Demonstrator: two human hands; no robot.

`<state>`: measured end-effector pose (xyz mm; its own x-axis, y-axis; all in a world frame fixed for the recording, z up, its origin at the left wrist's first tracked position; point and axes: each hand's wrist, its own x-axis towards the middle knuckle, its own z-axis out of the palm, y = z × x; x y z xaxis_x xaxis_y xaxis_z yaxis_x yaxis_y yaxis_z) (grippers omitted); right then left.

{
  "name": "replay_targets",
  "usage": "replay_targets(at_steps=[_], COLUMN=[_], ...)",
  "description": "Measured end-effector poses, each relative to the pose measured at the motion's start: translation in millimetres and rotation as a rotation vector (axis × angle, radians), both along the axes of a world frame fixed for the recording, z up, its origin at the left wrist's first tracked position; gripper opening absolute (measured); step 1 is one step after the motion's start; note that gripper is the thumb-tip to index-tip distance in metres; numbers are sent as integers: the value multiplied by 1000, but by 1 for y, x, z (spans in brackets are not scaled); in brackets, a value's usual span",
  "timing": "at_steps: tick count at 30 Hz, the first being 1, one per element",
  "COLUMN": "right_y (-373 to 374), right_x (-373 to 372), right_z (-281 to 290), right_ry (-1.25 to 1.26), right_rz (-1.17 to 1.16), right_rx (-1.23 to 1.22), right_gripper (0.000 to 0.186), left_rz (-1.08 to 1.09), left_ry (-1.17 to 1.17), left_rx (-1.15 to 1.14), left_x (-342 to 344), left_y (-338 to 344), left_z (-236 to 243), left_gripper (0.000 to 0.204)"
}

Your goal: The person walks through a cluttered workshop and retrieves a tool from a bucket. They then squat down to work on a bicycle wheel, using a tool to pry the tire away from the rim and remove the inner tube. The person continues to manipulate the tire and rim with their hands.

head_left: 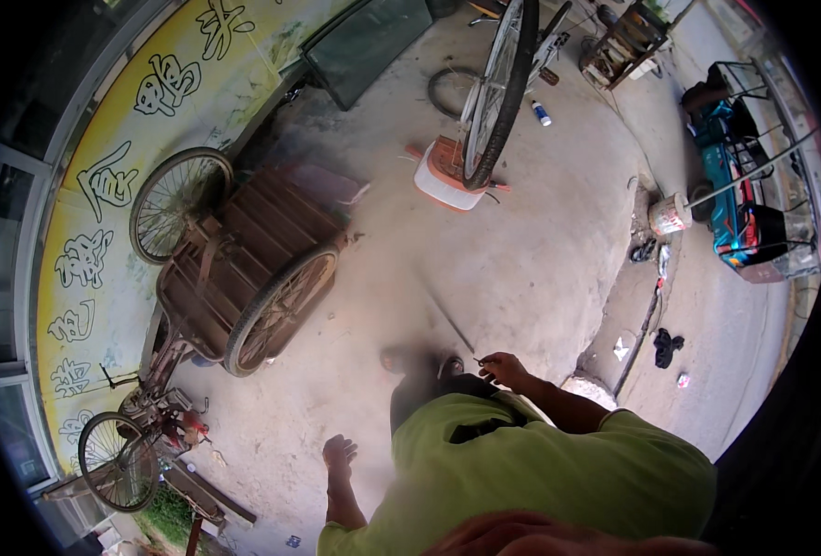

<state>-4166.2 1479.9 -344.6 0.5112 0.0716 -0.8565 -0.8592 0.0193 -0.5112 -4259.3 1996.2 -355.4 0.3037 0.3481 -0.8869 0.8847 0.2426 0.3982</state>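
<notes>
The ground is a worn, pale concrete yard floor [512, 269], stained dark in patches and cracked toward the right, where it drops to a grey roadway. The person in a lime-green shirt stands on it, seen from above. The right hand [506, 369] is raised in front of the chest, its grip pinched together on a thin dark metal rod [478, 360] that juts out to the left of the fingertips; what the rod is cannot be told. The left hand [339, 452] hangs low at the side, fingers loosely curled and holding nothing.

Left of the person sits a rusty brown three-wheeled cargo cart [244, 269] with spoked wheels, close to a yellow wall painted with black characters [123, 176]. A small bicycle [132, 445] leans below it. Farther off, an upturned bicycle wheel with a black tyre [503, 88] rests on a white and orange plastic stool [443, 176]. A blue vehicle [739, 195] stands on the right.
</notes>
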Motion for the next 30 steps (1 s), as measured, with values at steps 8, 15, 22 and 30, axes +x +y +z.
replay_targets(at_steps=[8,15,22,30], right_y=[-72,-134,-218,-297], right_x=[-171,-142,-57,-34], right_z=[-86,4,106,199], right_ry=[52,-143,-373,-531], right_rz=[-716,-954,-872,-854], right_rx=[449,410,46,-121], right_gripper=[17,5,27,33], left_rz=[-323,-223,-481,-741], left_ry=[-94,-213,-598,-959], left_rx=[-222,-330,-517,-558], left_x=[48,149,309,388], left_y=[-31,-101,-180,-224], left_z=[-1,37,107,276], left_gripper=[31,52,48,62])
